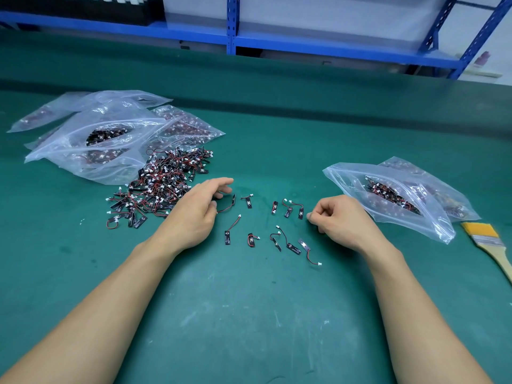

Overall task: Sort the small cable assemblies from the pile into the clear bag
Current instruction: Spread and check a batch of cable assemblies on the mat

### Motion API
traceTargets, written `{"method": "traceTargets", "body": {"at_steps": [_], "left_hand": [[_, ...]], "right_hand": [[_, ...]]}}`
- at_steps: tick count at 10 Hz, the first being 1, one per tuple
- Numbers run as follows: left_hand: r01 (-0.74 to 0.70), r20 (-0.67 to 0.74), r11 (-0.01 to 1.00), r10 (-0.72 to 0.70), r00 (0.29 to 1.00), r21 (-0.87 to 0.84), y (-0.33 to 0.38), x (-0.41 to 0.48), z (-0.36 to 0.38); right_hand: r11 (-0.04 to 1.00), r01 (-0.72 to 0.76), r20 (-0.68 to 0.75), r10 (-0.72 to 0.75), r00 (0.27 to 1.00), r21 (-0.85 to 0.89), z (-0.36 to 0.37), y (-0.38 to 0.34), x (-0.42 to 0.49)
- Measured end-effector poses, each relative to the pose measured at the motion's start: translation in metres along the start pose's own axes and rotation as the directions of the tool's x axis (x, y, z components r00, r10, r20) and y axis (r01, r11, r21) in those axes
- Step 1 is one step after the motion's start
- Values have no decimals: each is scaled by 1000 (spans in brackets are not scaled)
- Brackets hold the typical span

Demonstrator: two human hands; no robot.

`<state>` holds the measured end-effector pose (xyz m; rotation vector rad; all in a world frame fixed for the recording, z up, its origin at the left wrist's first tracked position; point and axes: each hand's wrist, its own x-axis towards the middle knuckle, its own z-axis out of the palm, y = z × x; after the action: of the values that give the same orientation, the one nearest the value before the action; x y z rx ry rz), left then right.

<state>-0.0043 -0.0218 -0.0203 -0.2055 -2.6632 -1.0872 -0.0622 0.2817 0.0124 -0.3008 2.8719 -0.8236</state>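
Note:
A pile of small cable assemblies [163, 187], black boards with red-black wires and white plugs, lies left of centre on the green table. Several single assemblies [288, 212] are spread out between my hands. My left hand [196, 214] rests beside the pile, fingers loosely bent. One cable assembly [231, 202] has its wire end running in under the thumb, which seems to pinch it. My right hand [340, 217] is curled into a fist, one fingertip on the table, with nothing visible inside it. The clear bag [388, 198] lies open just right of it, partly filled.
Several filled clear bags [105, 139] are heaped behind the pile at the left. A yellow-bristled paintbrush [487, 239] lies at the right edge. A blue metal shelf frame [232, 26] stands behind the table. Bare green mat [249, 314] lies between my forearms.

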Motion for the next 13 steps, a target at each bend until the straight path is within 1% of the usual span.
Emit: {"method": "traceTargets", "body": {"at_steps": [13], "left_hand": [[-35, 21, 998, 34, 999, 49, 2, 0, -2]], "right_hand": [[1000, -1, 15, 0, 1000, 20, 0, 0, 0]]}}
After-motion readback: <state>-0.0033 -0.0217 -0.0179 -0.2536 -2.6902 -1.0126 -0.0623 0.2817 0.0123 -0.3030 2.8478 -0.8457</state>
